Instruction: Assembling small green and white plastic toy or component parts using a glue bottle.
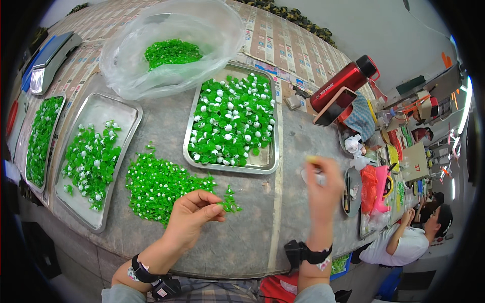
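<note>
My left hand (194,216) is pinched closed over the grey table, a small green plastic piece showing at its fingertips. A few loose green pieces (231,200) lie just beyond those fingers. Beside them spreads a pile of small green pieces with white dots (161,189). Motion smears my right hand (325,184), raised to the right; something yellowish shows at a fingertip, and its grip is unclear. Near it is a pale, roundish thing (306,175), partly hidden. A metal tray (237,169) ahead holds many green figures with white ball heads (230,121).
Left are another tray (92,220) of white-headed figures and a tray of green pieces (43,139). An open plastic bag (118,65) lies at the back, near a scale (50,63). A red bottle (341,86) and phone (334,107) stand right. Another person (411,245) sits far right.
</note>
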`<action>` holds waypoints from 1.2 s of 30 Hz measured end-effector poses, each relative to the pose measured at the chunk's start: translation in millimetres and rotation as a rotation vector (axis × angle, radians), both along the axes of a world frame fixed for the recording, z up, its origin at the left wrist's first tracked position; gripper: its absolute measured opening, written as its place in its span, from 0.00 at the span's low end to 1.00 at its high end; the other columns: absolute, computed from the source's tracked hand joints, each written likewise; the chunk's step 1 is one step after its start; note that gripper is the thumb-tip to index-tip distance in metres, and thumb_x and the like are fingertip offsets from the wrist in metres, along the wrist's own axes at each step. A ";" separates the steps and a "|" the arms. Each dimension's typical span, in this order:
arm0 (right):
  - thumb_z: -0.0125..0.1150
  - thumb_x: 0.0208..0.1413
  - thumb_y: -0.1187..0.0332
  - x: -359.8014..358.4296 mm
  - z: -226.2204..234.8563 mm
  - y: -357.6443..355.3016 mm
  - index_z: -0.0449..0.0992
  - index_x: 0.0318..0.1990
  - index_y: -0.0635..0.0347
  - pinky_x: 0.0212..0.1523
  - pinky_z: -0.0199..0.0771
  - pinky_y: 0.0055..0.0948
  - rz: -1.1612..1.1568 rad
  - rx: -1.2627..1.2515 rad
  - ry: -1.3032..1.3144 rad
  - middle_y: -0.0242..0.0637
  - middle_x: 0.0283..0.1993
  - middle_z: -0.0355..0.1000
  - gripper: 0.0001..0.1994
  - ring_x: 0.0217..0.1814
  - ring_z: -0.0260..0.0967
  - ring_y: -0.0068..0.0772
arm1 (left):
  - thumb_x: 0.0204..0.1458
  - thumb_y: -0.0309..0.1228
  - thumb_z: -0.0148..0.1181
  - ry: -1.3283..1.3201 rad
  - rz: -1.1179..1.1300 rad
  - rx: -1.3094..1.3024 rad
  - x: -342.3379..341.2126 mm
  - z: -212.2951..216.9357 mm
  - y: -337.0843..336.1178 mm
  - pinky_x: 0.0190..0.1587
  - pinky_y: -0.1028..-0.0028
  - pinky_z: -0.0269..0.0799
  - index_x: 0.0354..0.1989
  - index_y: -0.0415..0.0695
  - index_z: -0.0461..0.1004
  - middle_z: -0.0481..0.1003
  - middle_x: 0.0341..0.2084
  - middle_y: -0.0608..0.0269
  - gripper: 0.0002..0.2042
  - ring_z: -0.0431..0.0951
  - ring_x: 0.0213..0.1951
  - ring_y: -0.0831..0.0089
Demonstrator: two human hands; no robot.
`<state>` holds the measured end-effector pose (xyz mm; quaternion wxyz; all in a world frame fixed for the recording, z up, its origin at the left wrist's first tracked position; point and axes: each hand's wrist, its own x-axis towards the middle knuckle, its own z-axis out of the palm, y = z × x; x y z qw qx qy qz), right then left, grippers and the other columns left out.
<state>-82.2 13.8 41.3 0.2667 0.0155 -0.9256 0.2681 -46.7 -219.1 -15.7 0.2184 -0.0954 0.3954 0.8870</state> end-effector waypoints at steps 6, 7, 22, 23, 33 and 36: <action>0.58 0.36 0.73 -52.9 -45.8 -30.1 0.69 0.26 0.60 0.30 0.62 0.32 0.209 0.235 -0.169 0.39 0.23 0.66 0.07 0.27 0.63 0.39 | 0.44 0.23 0.54 0.013 -0.008 0.007 -1.7 2.8 2.7 0.30 0.77 0.71 0.30 0.39 0.68 0.71 0.23 0.62 0.05 0.72 0.26 0.77; 0.58 0.36 0.72 -55.3 -49.3 -31.9 0.68 0.26 0.60 0.30 0.63 0.33 0.205 0.343 -0.197 0.39 0.23 0.66 0.07 0.26 0.62 0.39 | 0.43 0.23 0.54 0.010 -0.004 0.012 -1.3 2.7 2.8 0.30 0.77 0.71 0.29 0.39 0.68 0.71 0.22 0.63 0.05 0.72 0.26 0.77; 0.53 0.45 0.77 30.9 -31.5 -69.2 0.68 0.36 0.65 0.37 0.65 0.18 0.509 -1.269 -0.766 0.33 0.36 0.67 0.09 0.37 0.64 0.19 | 0.40 0.25 0.57 0.081 -0.081 0.095 0.0 3.8 4.1 0.32 0.74 0.69 0.27 0.40 0.67 0.71 0.26 0.58 0.07 0.72 0.29 0.71; 0.54 0.45 0.77 33.0 -34.4 -69.2 0.67 0.36 0.65 0.37 0.65 0.17 0.494 -1.259 -0.742 0.32 0.35 0.67 0.09 0.37 0.65 0.19 | 0.40 0.25 0.57 0.059 -0.051 0.114 0.0 4.6 3.6 0.32 0.74 0.69 0.27 0.40 0.67 0.71 0.26 0.58 0.07 0.72 0.29 0.71; 0.56 0.43 0.78 37.2 -35.4 -59.9 0.68 0.36 0.66 0.37 0.65 0.17 0.481 -1.214 -0.653 0.35 0.33 0.69 0.10 0.36 0.66 0.21 | 0.42 0.24 0.55 -0.017 -0.018 0.060 -1.3 -2.7 3.5 0.32 0.75 0.71 0.28 0.39 0.68 0.71 0.26 0.60 0.05 0.73 0.29 0.73; 0.56 0.42 0.79 36.5 -29.5 -62.5 0.68 0.36 0.66 0.37 0.65 0.18 0.518 -1.209 -0.657 0.35 0.34 0.69 0.10 0.36 0.66 0.22 | 0.43 0.23 0.55 -0.008 -0.021 0.016 -1.8 -2.8 4.2 0.31 0.75 0.71 0.29 0.39 0.68 0.71 0.26 0.60 0.05 0.73 0.28 0.74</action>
